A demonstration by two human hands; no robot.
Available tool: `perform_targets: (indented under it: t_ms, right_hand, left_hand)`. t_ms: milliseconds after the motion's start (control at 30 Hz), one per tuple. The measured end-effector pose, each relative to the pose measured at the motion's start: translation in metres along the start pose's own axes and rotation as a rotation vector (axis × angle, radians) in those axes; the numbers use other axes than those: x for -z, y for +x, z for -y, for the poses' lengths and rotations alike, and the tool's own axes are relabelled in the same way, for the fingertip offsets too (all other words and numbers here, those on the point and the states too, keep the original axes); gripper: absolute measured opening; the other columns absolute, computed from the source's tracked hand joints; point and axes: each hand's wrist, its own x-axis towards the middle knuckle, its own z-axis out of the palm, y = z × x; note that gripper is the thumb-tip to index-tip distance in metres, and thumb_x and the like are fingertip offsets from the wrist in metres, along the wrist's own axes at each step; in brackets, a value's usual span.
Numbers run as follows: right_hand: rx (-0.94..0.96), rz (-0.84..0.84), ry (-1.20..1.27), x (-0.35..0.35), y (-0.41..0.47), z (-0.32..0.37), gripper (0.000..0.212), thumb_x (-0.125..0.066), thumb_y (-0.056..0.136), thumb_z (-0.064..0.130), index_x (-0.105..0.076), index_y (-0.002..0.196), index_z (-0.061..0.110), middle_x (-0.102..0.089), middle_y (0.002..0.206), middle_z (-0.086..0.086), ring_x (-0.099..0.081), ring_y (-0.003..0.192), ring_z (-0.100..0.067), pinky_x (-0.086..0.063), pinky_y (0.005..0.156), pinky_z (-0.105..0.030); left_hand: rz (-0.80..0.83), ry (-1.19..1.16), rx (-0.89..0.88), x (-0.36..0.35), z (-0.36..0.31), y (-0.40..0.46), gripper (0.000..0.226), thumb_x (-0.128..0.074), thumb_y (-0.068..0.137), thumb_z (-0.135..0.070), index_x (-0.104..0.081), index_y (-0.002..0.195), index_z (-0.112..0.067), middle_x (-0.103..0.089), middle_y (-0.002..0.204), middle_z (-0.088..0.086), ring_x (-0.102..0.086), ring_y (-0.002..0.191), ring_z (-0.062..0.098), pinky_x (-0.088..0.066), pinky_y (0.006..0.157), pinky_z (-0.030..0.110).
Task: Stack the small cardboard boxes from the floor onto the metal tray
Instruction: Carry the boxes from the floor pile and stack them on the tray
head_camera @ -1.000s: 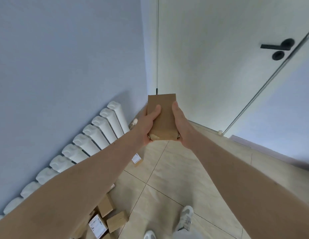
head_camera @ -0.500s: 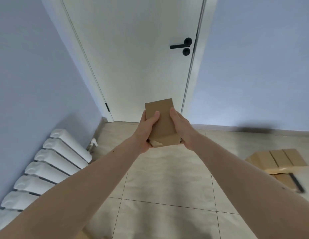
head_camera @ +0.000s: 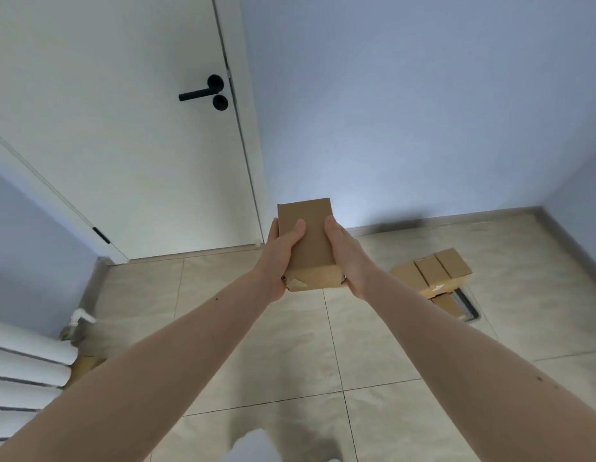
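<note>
I hold a small brown cardboard box [head_camera: 308, 241] out in front of me at chest height, its long side pointing away. My left hand [head_camera: 279, 261] grips its left side with the thumb on top. My right hand [head_camera: 348, 258] grips the right side the same way. On the floor to the right lies the metal tray [head_camera: 466, 306], mostly covered by a stack of brown boxes [head_camera: 433, 270], with three lying side by side on top. The tray's dark rim shows at the near right corner.
A white door [head_camera: 123, 145] with a black handle [head_camera: 203, 93] stands ahead on the left. A white radiator [head_camera: 20, 371] runs along the left wall, with a bit of cardboard [head_camera: 85, 366] on the floor beside it. Beige floor tiles [head_camera: 256, 328] lie between me and the tray.
My view has swung to the right: the door moved left, and the tray with its boxes came further into view. Both hands keep the same hold on the box.
</note>
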Motion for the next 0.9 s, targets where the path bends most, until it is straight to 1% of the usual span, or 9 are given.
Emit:
perform_targets:
  t_ms: [167,300,400,467,567,667,733,833,900]
  right_hand:
    - [-0.011,-0.079,0.072,0.082,0.016,-0.002,0.049,-0.034,0.098,0.07,-0.057,0.128,0.04,-0.07,0.119,0.003,-0.068,0.108,-0.021,-0.053,0.099,-0.046]
    - [-0.03,-0.136,0.113,0.139,0.034,-0.002,0.051,-0.034,0.094,0.074,-0.055,0.129,0.043,-0.069,0.12,0.003,-0.067,0.109,-0.023,-0.053,0.1,-0.048]
    - [-0.024,-0.178,0.131,0.187,0.054,0.006,0.059,-0.033,0.09,0.078,-0.053,0.132,0.041,-0.069,0.12,0.0,-0.067,0.109,-0.025,-0.052,0.1,-0.049]
    - [-0.025,-0.216,0.145,0.219,0.068,0.011,0.064,-0.034,0.085,0.08,-0.053,0.132,0.041,-0.069,0.119,0.001,-0.067,0.109,-0.024,-0.052,0.101,-0.05]
    - [-0.033,-0.275,0.154,0.262,0.083,0.021,0.066,-0.034,0.084,0.081,-0.053,0.134,0.041,-0.069,0.119,0.001,-0.067,0.109,-0.024,-0.051,0.102,-0.051]
    - [-0.038,-0.332,0.176,0.305,0.098,0.029,0.08,-0.033,0.071,0.088,-0.05,0.136,0.045,-0.068,0.121,0.003,-0.066,0.111,-0.025,-0.05,0.103,-0.052]
    - [-0.039,-0.348,0.202,0.331,0.104,0.029,0.077,-0.033,0.075,0.084,-0.05,0.138,0.043,-0.068,0.12,0.001,-0.066,0.111,-0.026,-0.051,0.102,-0.053]
    - [-0.03,-0.366,0.237,0.376,0.109,0.026,0.067,-0.034,0.086,0.079,-0.051,0.138,0.04,-0.068,0.121,0.0,-0.066,0.11,-0.026,-0.052,0.101,-0.052]
    - [-0.047,-0.376,0.237,0.408,0.113,0.023,0.071,-0.034,0.081,0.081,-0.051,0.138,0.042,-0.068,0.121,0.001,-0.067,0.109,-0.025,-0.052,0.101,-0.052]
  left_hand:
    - [0.082,0.069,0.017,-0.08,0.01,0.035,0.036,-0.065,0.095,-0.041,-0.054,0.129,-0.035,-0.071,0.123,-0.002,-0.071,0.109,0.026,-0.061,0.076,0.041]
    - [0.132,0.109,0.048,-0.135,0.019,0.07,0.034,-0.066,0.095,-0.041,-0.055,0.127,-0.036,-0.071,0.122,-0.003,-0.071,0.108,0.023,-0.061,0.082,0.043]
    - [0.171,0.142,0.061,-0.183,0.019,0.102,0.032,-0.066,0.095,-0.042,-0.056,0.125,-0.037,-0.072,0.12,-0.004,-0.072,0.105,0.021,-0.06,0.073,0.038]
    - [0.205,0.169,0.07,-0.215,0.018,0.124,0.033,-0.065,0.095,-0.043,-0.055,0.127,-0.037,-0.072,0.12,-0.004,-0.072,0.106,0.022,-0.06,0.075,0.038]
    - [0.252,0.211,0.088,-0.26,0.017,0.152,0.034,-0.065,0.095,-0.044,-0.056,0.126,-0.038,-0.072,0.119,-0.005,-0.071,0.106,0.022,-0.06,0.081,0.041]
    - [0.291,0.242,0.093,-0.306,0.015,0.175,0.033,-0.065,0.095,-0.043,-0.055,0.127,-0.037,-0.072,0.119,-0.004,-0.072,0.104,0.021,-0.06,0.072,0.036]
    - [0.31,0.249,0.108,-0.332,0.019,0.186,0.033,-0.065,0.096,-0.043,-0.055,0.127,-0.037,-0.072,0.118,-0.004,-0.072,0.103,0.021,-0.06,0.07,0.035]
    - [0.33,0.272,0.126,-0.375,0.033,0.202,0.033,-0.064,0.095,-0.044,-0.056,0.127,-0.038,-0.072,0.12,-0.004,-0.071,0.106,0.022,-0.06,0.08,0.04]
    - [0.336,0.274,0.138,-0.405,0.043,0.209,0.034,-0.064,0.096,-0.044,-0.055,0.128,-0.038,-0.072,0.12,-0.003,-0.071,0.106,0.022,-0.061,0.078,0.039]
